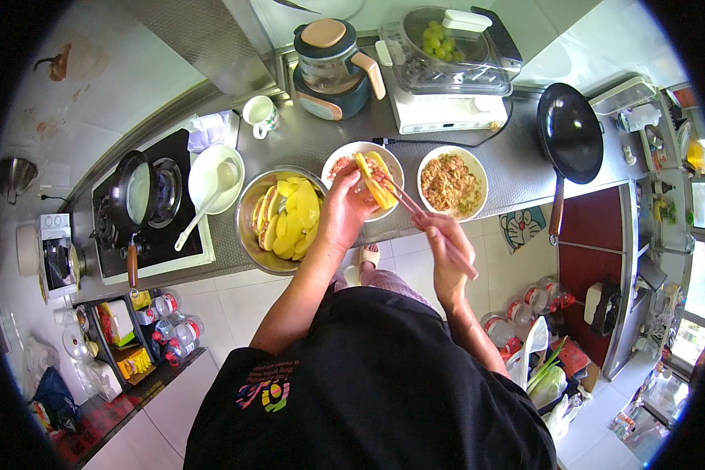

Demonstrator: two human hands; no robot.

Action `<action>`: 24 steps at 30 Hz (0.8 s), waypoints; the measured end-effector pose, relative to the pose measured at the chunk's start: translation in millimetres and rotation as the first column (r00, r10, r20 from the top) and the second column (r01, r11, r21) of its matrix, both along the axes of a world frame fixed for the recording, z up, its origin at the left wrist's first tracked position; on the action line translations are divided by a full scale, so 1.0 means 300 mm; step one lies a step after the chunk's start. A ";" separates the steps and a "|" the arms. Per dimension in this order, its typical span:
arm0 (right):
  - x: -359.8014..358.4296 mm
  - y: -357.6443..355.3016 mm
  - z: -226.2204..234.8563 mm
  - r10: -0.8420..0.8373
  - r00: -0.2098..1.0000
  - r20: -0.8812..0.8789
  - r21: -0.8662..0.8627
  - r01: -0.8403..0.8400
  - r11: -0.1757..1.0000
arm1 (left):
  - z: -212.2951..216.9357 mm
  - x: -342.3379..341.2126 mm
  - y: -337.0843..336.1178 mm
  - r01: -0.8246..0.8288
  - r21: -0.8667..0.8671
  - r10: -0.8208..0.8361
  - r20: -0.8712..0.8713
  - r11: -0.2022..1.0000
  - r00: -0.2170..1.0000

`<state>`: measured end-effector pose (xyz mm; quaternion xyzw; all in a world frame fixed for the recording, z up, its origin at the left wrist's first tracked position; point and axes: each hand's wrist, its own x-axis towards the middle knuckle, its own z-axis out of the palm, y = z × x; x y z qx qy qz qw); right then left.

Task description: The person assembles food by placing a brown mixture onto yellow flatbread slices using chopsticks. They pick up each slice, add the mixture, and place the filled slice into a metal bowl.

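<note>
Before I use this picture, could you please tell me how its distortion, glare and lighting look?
Head view: steel counter bowed by the fisheye, corners black; head view: window at far right washed out near white; head view: left hand and right hand well lit.

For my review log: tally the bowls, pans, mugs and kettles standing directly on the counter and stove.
White bowls: 3
Metal bowl: 1
Black pans: 2
Mug: 1
Kettle: 1
Total: 8
</note>
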<state>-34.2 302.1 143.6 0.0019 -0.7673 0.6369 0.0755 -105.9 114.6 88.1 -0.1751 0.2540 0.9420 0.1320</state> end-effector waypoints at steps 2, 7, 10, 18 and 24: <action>0.011 -0.002 0.015 0.095 0.982 -0.163 0.248 -0.052 0.967 | -0.014 0.003 0.000 0.004 0.045 -0.001 -0.062 0.999 0.998; 0.014 -0.014 0.014 0.300 0.889 -0.345 0.416 -0.142 0.898 | -0.053 -0.003 0.001 0.016 0.271 0.003 -0.069 0.962 0.998; 0.022 -0.017 0.016 0.333 0.871 -0.363 0.431 -0.160 0.888 | -0.066 -0.007 0.002 0.029 0.432 -0.011 -0.044 0.901 0.999; 0.078 0.060 0.095 0.071 0.973 -0.219 0.201 -0.026 0.979 | -0.092 -0.022 -0.107 -0.056 0.375 0.099 -0.097 0.925 0.990; -0.057 0.024 -0.118 -0.008 0.955 0.297 -0.149 0.054 0.987 | -0.117 0.042 -0.246 -0.148 0.289 0.155 -0.002 0.946 0.988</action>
